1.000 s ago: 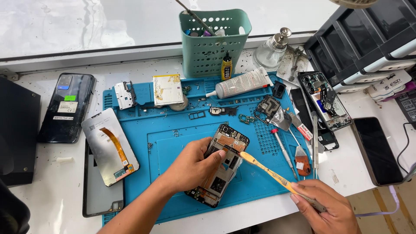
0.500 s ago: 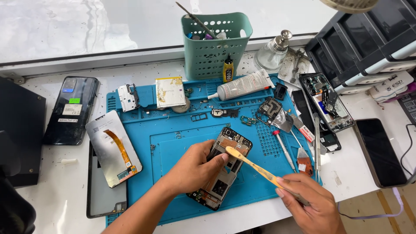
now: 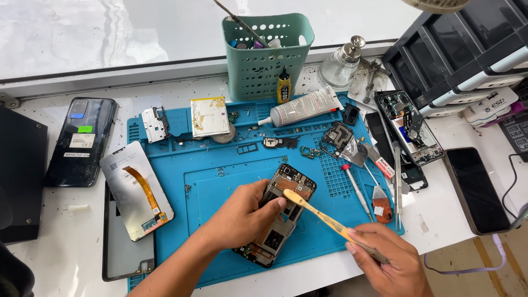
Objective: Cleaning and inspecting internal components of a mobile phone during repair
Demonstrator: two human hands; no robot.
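An opened phone frame (image 3: pixel 279 213) with bare circuitry lies tilted on the blue repair mat (image 3: pixel 220 181). My left hand (image 3: pixel 242 217) grips its left side and holds it down, thumb over the upper middle. My right hand (image 3: pixel 388 264) holds a thin yellowish tool (image 3: pixel 324 217) like a pen; the tool's flat tip rests on the upper part of the frame, next to my left thumb.
On the mat lie a display panel with an orange flex cable (image 3: pixel 137 190), a glue tube (image 3: pixel 301 107), a battery (image 3: pixel 209 116), a screwdriver (image 3: pixel 355 184) and small parts. A green basket (image 3: pixel 267 60) stands behind. Phones (image 3: pixel 81 142) (image 3: pixel 477 188) lie at both sides; drawers (image 3: pixel 467 49) far right.
The view has shifted slightly. My right hand has slid the tool tip a little up and left along the phone frame. My left hand keeps its grip.
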